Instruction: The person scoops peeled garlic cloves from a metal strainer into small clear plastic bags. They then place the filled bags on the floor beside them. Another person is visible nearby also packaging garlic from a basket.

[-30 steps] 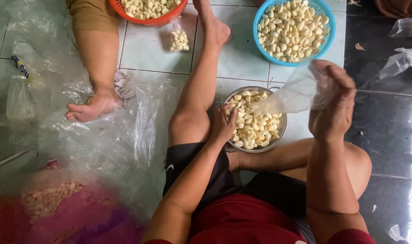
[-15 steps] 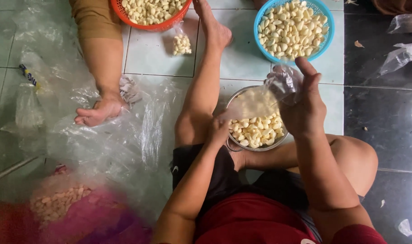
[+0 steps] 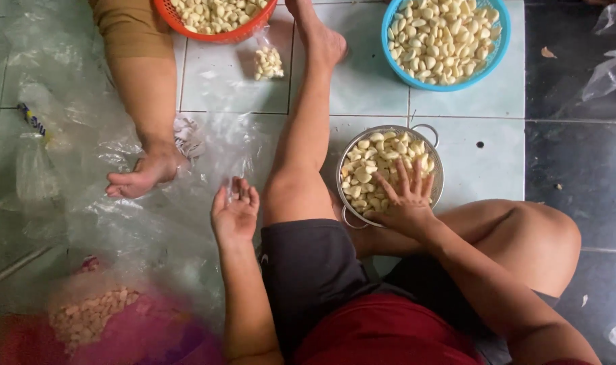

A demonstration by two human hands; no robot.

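2 hands at work, both the seated person's own. Right hand [image 3: 406,199] lies over the near rim of the steel colander [image 3: 435,177], fingers spread apart and flat on the peeled cloves [image 3: 372,162], gripping none that I can see. Left hand [image 3: 235,213] hovers palm up above the clear plastic sheet [image 3: 105,223] beside the outstretched leg [image 3: 308,135], fingers loosely curled and apart, holding nothing I can make out

Step in hand, as I judge it: taking cloves out of the colander by the handful. Next move calls for the right fingers to close round a scoop, and likely a bag to receive it; the left hand carries none

Around: blue basket [image 3: 504,40] of cloves beyond the colander, well apart from it. Orange basket [image 3: 244,30] at the far edge, a small filled bag [image 3: 267,62] just beside it. Another person's foot [image 3: 146,174] rests on the sheet, near the left hand but not touching. Pink heap with more cloves [image 3: 85,318] near left, blurred

In the way: the outstretched leg lies between the 2 hands, so anything passed from colander to sheet must cross over it. Loose plastic covers the left floor
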